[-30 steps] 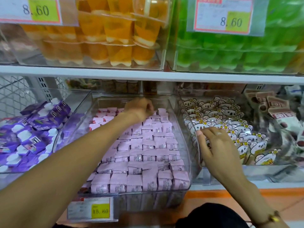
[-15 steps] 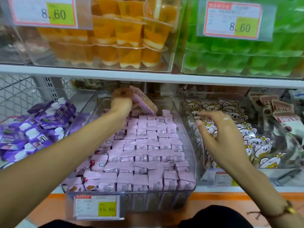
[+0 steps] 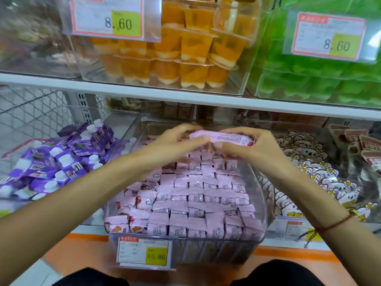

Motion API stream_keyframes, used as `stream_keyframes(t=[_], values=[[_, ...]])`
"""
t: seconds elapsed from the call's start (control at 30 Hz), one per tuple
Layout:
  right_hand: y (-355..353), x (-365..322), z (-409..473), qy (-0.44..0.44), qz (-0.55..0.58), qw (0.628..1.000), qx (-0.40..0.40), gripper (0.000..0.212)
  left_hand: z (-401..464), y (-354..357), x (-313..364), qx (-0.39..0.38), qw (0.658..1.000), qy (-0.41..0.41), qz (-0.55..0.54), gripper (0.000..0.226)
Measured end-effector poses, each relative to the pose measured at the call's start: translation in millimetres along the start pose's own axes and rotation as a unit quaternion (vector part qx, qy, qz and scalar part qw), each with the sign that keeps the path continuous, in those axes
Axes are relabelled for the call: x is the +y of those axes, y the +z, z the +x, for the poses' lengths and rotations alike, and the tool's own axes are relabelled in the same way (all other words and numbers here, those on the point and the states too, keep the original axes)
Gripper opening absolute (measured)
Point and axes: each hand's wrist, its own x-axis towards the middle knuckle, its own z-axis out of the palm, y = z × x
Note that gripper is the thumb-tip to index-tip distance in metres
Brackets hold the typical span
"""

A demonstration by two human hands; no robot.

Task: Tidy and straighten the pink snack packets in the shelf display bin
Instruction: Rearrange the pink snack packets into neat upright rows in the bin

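Observation:
A clear plastic display bin (image 3: 266, 205) on the middle shelf holds several rows of pink snack packets (image 3: 198, 195); most lie in neat rows, while those at the front left lie askew with their printed faces up. Above the back of the bin, both hands hold one pink packet (image 3: 226, 138) flat between them. My left hand (image 3: 177, 139) pinches its left end and my right hand (image 3: 245, 145) grips its right end.
Purple pouches (image 3: 61, 162) fill the bin to the left, white cartoon packets (image 3: 305, 168) the bin to the right. The upper shelf edge (image 3: 185, 98) runs just above my hands, with orange jelly cups (image 3: 185, 54) and green packs (image 3: 321, 79) on it. A price tag (image 3: 144, 251) hangs on the bin front.
My left hand lifted a pink packet from the back of the bin. My right hand rose from the neighbouring bin's rim and took hold of the packet's other end.

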Motion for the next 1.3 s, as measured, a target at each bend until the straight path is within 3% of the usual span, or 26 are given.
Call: stream_keyframes(t=[0.1, 0.2, 0.3, 0.37, 0.47, 0.57, 0.63, 0.7, 0.77, 0.83, 0.97, 1.07, 1.17, 1.3], values=[[-5.0, -2.2, -2.6, 0.043, 0.065, 0.995, -0.068, 0.049, -2.0, -3.3, -3.0, 0.02, 0.999, 0.028, 0.016, 0.036], [-3.6, -0.1, -5.5, 0.05, 0.08, 0.993, -0.066, 0.063, -0.6, -0.8, -7.2, 0.039, 0.999, 0.02, -0.016, 0.03], [-3.4, 0.5, -6.0, 0.073, 0.145, 0.986, -0.029, 0.044, 3.9, 4.3, -15.3, 0.026, 0.999, 0.032, -0.006, 0.027], [-2.8, 1.4, -4.8, 0.078, 0.146, 0.986, 0.006, 0.024, 11.2, 1.1, -18.7, 0.026, 0.995, 0.069, 0.065, 0.029], [-3.4, 5.7, 7.5, 0.063, 0.088, 0.989, 0.096, 0.007, 31.4, -14.2, -25.7, 0.029, 0.962, 0.096, 0.255, 0.044], [0.4, 10.4, 31.7, 0.065, -0.05, 0.988, 0.134, 0.018, 54.1, -22.5, -35.7, 0.034, 0.913, 0.068, 0.401, 0.043], [8.6, 12.1, 47.4, 0.052, -0.155, 0.977, 0.134, 0.013, 66.8, -19.7, -43.9, 0.003, 0.88, 0.062, 0.471, 0.043], [19.2, 13.4, 62.8, 0.014, -0.268, 0.956, 0.116, 0.019, 75.8, -17.8, -51.3, -0.013, 0.856, 0.059, 0.513, 0.041], [27.6, 13.2, 72.1, -0.002, -0.387, 0.917, 0.095, 0.006, 82.2, -19.6, -57.7, -0.009, 0.845, 0.05, 0.532, 0.038], [29.1, 16.2, 76.4, -0.026, -0.468, 0.879, 0.09, 0.022, 84.9, -21.5, -60.8, -0.006, 0.834, 0.047, 0.55, 0.038], [23.1, 19.1, 70.1, -0.089, -0.505, 0.851, 0.118, 0.026, 87.2, -21.1, -57.4, 0.016, 0.828, 0.08, 0.555, 0.039], [23.5, 23.7, 74.8, -0.058, -0.489, 0.866, 0.085, 0.035, 91.7, -10.1, -48.0, -0.009, 0.836, 0.112, 0.538, 0.045], [27.0, 30.8, 86.6, 0.006, -0.44, 0.895, 0.071, 0.04, 98.1, -2.7, -47.5, -0.043, 0.824, 0.089, 0.558, 0.042], [30.8, 37.7, 98.6, 0.009, -0.415, 0.906, 0.079, 0.042, 96.7, -7.3, -51.8, -0.014, 0.81, 0.095, 0.579, 0.037]])
